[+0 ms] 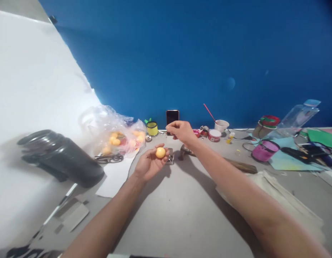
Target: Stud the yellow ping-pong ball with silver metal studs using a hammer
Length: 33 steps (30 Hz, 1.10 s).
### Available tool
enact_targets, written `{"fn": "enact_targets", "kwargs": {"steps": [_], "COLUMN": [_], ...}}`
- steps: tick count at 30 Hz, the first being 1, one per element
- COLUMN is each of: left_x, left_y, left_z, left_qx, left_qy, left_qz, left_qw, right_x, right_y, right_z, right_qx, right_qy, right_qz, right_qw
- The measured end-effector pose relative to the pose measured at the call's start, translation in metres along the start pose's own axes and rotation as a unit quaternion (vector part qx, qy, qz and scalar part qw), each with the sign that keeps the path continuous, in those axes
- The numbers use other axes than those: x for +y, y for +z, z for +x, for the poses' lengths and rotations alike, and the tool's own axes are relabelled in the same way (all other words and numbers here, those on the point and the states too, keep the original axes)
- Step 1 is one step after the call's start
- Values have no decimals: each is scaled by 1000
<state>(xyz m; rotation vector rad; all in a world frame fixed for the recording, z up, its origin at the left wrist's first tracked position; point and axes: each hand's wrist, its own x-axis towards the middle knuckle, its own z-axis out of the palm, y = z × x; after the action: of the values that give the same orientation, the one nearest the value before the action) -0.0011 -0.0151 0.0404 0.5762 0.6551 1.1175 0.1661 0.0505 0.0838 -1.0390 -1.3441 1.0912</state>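
Note:
My left hand (pixel 149 163) is turned palm up, its fingers curled round an orange table tennis ball (pixel 160 152). Higher and to the right, my right hand (pixel 180 130) is raised with thumb and fingertips pinched together; whatever lies between them is too small to make out. Behind the right fingers a phone (pixel 172 116) stands upright. Just past the left fingertips, a small metal tin (pixel 170 157) with shiny bits in it rests on the table. A hammer (pixel 242 166) lies partly hidden under my right forearm.
At left are a big dark bottle (pixel 63 157), glasses (pixel 109 159) and a plastic bag (pixel 120 125) with more orange balls. A yellow mesh cup (pixel 152 129), white bowl (pixel 221 125) and pink pot (pixel 265 150) stand farther back. Cloth (pixel 278 197) lies at right.

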Motion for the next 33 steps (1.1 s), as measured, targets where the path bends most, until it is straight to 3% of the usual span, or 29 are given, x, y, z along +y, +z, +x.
{"fn": "enact_targets", "kwargs": {"steps": [3,7,10,12,14,16,19,21,23,25,28,30,33], "left_x": [0,-3,-15,-31,-54,-82,-127,-151,-166,-168,-153,-138,-123], "left_y": [-1,1,11,24,42,64,97,112,120,120,109,98,83], "left_z": [1,0,-5,-12,-21,-30,-37,-37,-33,-27,-22,-24,-34], "left_qx": [-16,-26,-38,-74,-161,-285,-447,-478,-471,-453,-417,-411,-407], "left_qy": [-27,-50,-56,-53,-70,-28,96,129,156,181,193,189,170], "left_qz": [15,19,75,186,339,453,594,671,720,756,791,798,806], "left_qw": [999,998,995,978,924,844,662,551,484,437,403,398,395], "right_x": [1,8,-3,-18,-34,-46,-49,-39,-22,-2,27,39,42], "right_y": [-7,-21,-36,-47,-56,-64,-77,-88,-104,-121,-132,-123,-90], "right_z": [-9,-27,-18,-2,13,19,7,-12,-33,-48,-52,-44,-23], "right_qx": [-11,-79,-44,-15,-14,-21,-31,-38,-45,-28,29,51,52], "right_qy": [58,95,80,71,46,16,1,1,13,33,64,77,111], "right_qz": [19,3,6,55,96,100,62,20,-24,-21,75,145,190], "right_qw": [998,992,996,996,994,995,998,999,999,999,995,985,974]}}
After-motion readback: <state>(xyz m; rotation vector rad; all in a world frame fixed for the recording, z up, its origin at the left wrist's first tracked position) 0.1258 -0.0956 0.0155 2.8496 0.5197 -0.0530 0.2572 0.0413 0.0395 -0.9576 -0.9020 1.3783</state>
